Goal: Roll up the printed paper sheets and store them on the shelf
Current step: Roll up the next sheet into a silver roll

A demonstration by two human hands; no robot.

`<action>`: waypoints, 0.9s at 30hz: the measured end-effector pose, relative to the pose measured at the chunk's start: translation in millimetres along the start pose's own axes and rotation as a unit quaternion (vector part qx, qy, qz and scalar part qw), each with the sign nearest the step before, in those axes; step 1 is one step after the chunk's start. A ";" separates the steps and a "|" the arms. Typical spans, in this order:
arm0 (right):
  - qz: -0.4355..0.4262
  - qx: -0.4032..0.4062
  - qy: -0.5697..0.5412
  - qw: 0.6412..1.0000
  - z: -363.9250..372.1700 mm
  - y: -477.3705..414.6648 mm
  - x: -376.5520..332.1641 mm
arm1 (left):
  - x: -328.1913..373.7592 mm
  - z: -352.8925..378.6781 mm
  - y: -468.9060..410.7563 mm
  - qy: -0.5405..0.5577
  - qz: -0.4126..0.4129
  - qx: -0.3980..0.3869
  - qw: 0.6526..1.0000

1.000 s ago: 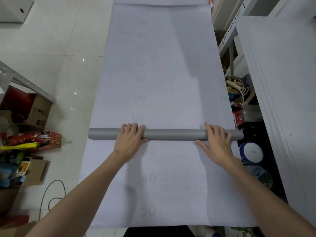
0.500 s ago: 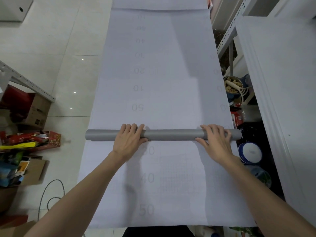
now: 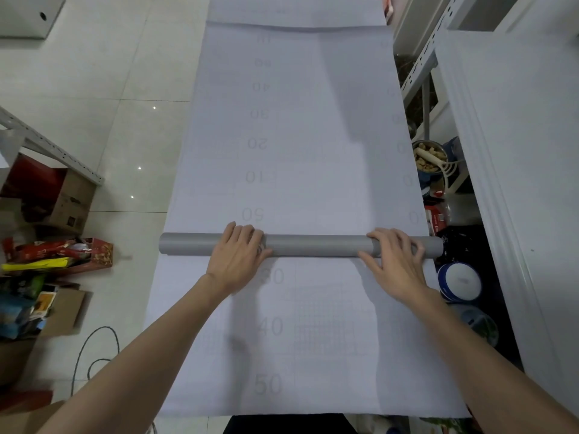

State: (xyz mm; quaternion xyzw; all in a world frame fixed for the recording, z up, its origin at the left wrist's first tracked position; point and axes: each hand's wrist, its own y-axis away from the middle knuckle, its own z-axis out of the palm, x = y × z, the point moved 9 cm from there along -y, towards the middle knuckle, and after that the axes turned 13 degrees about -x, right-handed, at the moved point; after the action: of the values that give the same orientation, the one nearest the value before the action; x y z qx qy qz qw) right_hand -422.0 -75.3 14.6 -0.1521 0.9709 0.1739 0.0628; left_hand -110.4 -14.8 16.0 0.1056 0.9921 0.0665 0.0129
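Observation:
A long white printed sheet (image 3: 297,136) with faint grid lines and large numbers lies flat on the tiled floor, running away from me. Across it lies a grey paper roll (image 3: 313,245), nearly as wide as the sheet. More flat printed sheet (image 3: 313,355) lies between the roll and me. My left hand (image 3: 238,258) is on the roll left of its middle, fingers curled over the top. My right hand (image 3: 394,264) grips the roll near its right end.
A white cabinet (image 3: 517,151) and a metal shelf rack (image 3: 419,67) border the sheet on the right, with a bowl of peanuts (image 3: 430,156) and a blue-white tin (image 3: 459,281) on the floor. At left lie cardboard boxes and packets (image 3: 56,261) and a cable (image 3: 94,349).
The far sheet has slid toward me and wound into the roll: the mirrored number 40 has vanished and the far edge has come into view. The roll and both hands stayed about in place.

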 end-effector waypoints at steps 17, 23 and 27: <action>0.009 -0.010 0.038 0.999 0.9 -5.3 3.7 | -9.3 5.6 0.9 0.029 -0.024 -0.015 0.999; -0.011 0.003 0.020 1.000 0.0 -4.0 -0.7 | -8.1 9.8 5.4 0.029 -0.028 -0.004 0.999; -0.007 0.006 0.036 0.999 -2.8 -7.1 -4.2 | -10.6 4.3 3.0 0.002 -0.066 -0.018 0.998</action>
State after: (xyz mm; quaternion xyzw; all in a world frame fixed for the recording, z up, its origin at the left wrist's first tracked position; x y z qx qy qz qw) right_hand -416.0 -81.4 15.7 -0.1645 0.9726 0.1617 0.0303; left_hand -99.3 -13.6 12.3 0.0398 0.9955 0.0839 0.0173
